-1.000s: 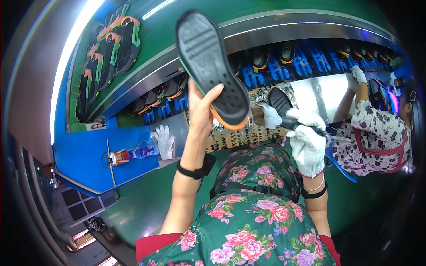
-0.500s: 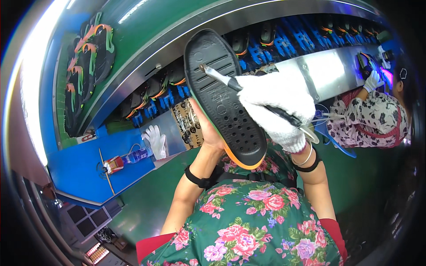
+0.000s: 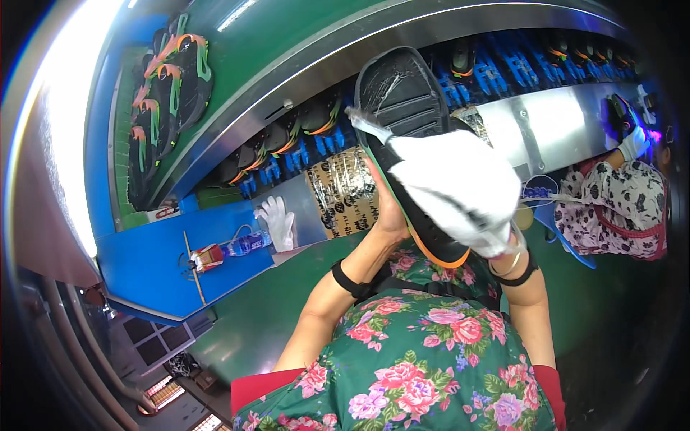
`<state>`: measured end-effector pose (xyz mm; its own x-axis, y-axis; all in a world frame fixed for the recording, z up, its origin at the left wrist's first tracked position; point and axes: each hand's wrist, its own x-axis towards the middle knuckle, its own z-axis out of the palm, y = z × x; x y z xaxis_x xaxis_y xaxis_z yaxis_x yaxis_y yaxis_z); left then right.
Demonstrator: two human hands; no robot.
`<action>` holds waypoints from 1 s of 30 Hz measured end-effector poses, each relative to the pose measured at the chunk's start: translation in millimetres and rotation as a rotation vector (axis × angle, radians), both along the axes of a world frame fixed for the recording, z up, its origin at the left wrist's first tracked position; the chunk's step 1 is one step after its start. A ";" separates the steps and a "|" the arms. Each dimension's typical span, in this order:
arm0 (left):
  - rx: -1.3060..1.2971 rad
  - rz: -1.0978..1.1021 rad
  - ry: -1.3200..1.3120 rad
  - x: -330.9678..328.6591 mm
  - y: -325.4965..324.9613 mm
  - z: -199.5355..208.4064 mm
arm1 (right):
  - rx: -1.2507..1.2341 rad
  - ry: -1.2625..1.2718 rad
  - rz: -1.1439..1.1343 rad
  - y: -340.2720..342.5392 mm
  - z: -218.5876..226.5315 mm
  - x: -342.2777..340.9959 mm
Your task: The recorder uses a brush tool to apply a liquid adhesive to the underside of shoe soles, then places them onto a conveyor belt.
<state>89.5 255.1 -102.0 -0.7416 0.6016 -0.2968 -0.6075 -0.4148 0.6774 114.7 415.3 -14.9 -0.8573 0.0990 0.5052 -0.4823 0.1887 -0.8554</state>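
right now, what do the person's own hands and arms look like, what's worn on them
The left hand is ungloved, with a black strap around the forearm. The right hand wears a white glove; beyond it come a pale bangle and a second black strap. Both upper arms show red sleeves.

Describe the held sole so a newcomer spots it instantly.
Start at the floral green apron; beyond it, the bare left hand holds a long black sole. Unlike the shoes lined up behind, it shows the camera a grooved face, partly covered by the white-gloved right hand.
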 end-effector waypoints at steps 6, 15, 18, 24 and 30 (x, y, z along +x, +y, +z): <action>0.095 0.037 -0.074 -0.5 -0.9 2.2 | 0.006 0.028 -0.079 7.2 -7.9 -5.4; 0.000 0.128 -0.046 -14.0 2.2 -2.0 | 0.125 0.051 -0.080 14.8 -4.9 -2.0; 0.079 0.051 -0.074 -18.1 -1.3 -10.6 | -0.395 -0.110 0.078 -15.9 -23.7 1.5; 0.091 0.019 -0.082 -23.4 -10.0 -19.4 | -0.142 -0.051 0.054 -8.0 -48.0 14.1; 0.123 -0.005 -0.094 -35.6 -20.9 -33.2 | 0.138 0.178 -0.038 -8.0 -19.9 -2.1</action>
<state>53.9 234.2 -135.2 -0.7109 0.6415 -0.2883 -0.6681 -0.4879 0.5619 112.5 407.3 -34.8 -0.7501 0.0491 0.6594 -0.6139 0.3189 -0.7221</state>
